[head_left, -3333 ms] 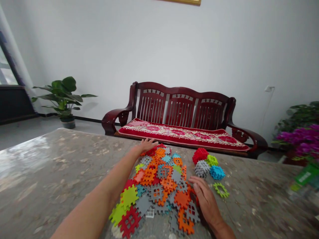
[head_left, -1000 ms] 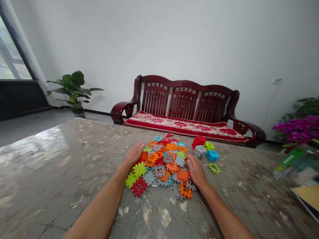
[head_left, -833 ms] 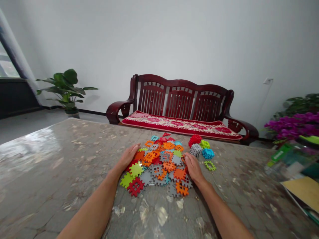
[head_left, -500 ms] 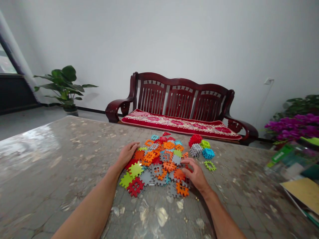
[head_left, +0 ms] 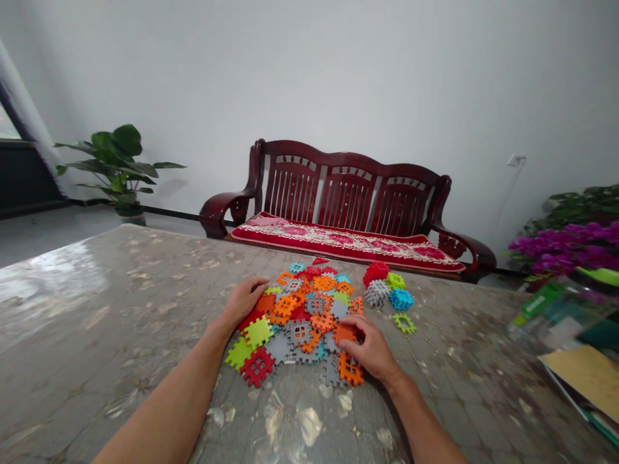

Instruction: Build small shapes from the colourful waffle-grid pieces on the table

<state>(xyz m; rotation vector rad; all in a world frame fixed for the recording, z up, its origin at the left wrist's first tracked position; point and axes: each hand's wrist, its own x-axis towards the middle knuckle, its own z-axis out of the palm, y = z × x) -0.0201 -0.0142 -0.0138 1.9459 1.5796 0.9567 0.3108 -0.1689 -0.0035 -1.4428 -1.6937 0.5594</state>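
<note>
A loose pile of interlocking plastic tiles (head_left: 300,332) in orange, red, grey, green and blue lies on the table. At the pile's right side, my right hand (head_left: 370,348) has its thumb and fingers closed about the edges of a plain orange tile (head_left: 343,333). Just below that hand are an orange window tile (head_left: 349,369) and a grey tile (head_left: 333,372). My left hand (head_left: 245,299) rests against the pile's left edge, fingers stretched out and holding nothing, near a red-orange tile (head_left: 266,303).
Right of the pile stand red (head_left: 376,272), grey (head_left: 378,293), green and blue clusters of small pieces, with a green ring-shaped piece (head_left: 404,323) in front. A clear container (head_left: 565,316) and a yellowish folder (head_left: 583,374) lie at the right. Behind the table is a wooden bench (head_left: 345,193).
My right hand has moved slightly left and down onto the plain orange tile, and its fingers have closed on it. My left hand stays at the pile's edge. The view has shifted slightly.
</note>
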